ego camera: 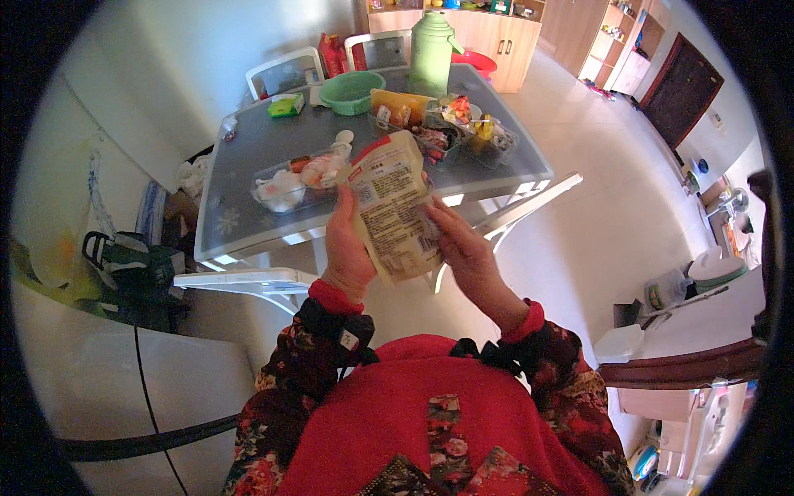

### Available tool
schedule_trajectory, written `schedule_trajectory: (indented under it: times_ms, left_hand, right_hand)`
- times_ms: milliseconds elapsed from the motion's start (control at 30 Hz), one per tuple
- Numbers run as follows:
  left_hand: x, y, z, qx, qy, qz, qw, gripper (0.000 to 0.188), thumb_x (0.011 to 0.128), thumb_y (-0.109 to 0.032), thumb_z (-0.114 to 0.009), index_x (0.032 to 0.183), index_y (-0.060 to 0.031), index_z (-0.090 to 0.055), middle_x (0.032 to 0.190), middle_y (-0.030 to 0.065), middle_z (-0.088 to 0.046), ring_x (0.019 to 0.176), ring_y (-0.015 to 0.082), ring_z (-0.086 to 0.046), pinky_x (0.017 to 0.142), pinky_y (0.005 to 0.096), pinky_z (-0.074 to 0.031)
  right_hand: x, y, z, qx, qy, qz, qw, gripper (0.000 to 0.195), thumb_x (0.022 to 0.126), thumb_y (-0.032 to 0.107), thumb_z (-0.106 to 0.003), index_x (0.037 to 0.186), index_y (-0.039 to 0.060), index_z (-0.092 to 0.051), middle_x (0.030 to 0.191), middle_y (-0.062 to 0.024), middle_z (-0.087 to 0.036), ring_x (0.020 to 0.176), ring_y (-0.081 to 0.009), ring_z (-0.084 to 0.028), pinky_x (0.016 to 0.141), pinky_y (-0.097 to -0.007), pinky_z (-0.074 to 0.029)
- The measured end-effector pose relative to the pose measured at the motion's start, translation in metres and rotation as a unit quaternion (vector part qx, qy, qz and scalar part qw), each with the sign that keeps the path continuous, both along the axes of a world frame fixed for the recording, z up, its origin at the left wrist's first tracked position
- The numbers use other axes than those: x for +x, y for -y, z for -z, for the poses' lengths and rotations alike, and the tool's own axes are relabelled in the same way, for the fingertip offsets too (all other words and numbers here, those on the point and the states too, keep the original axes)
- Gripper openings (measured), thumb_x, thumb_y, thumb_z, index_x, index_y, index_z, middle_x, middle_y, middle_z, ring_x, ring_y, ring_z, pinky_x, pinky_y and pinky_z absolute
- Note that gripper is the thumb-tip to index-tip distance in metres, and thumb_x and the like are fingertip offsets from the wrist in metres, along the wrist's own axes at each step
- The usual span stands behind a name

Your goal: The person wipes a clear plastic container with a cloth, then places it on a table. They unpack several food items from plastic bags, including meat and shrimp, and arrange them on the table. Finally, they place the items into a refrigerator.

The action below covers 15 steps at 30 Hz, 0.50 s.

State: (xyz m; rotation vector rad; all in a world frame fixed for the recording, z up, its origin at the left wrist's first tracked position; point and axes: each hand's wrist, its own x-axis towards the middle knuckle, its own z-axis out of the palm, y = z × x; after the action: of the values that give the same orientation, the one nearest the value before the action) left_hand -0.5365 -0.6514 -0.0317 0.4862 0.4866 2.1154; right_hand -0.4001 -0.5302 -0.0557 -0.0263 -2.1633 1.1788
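Note:
Between my two hands, in front of the table, is a cream-coloured food pouch with a red corner and printed writing. My left hand grips its left edge, thumb lying on the near face. The fingers of my right hand hold the right edge, together with a bit of crumpled clear plastic. Behind the pouch, a clear plastic tray holds white and pinkish bagged items. To the right stand clear containers with packets in them, one an orange-yellow pouch.
The grey glass-topped table also bears a green plastic basket, a light green thermos flask and a green tissue pack. White chairs stand around it. Dark bags lie at the left, near a white appliance.

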Motion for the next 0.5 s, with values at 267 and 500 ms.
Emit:
schedule_trajectory:
  times_ms: [267, 500]
  left_hand:
    - [0.004, -0.007, -0.006, -0.052, 0.004, -0.042, 0.998, 0.055, 0.098, -0.046, -0.032, 0.132, -0.0039, -0.040, 0.127, 0.0171, -0.051, 0.115, 0.0305, -0.053, 0.097, 0.0446, -0.045]
    - [0.006, -0.008, 0.003, -0.050, -0.029, 0.040, 0.998, 0.056, 0.097, -0.047, -0.035, 0.133, -0.0034, -0.039, 0.127, 0.0138, -0.051, 0.114, 0.0287, -0.053, 0.097, 0.0435, -0.044]
  right_hand:
    - [-0.011, -0.015, -0.047, -0.323, -0.028, -0.010, 0.946, 0.034, 0.099, 0.021, -0.043, 0.125, 0.0002, -0.050, 0.108, -0.0045, -0.060, 0.092, -0.0101, -0.056, 0.082, -0.0231, -0.046]
    - [-0.023, -0.013, -0.033, -0.455, 0.040, -0.081, 0.886, 0.026, 0.094, 0.018, -0.054, 0.109, -0.0017, -0.058, 0.095, -0.0041, -0.063, 0.083, -0.0111, -0.058, 0.077, -0.0238, -0.048]
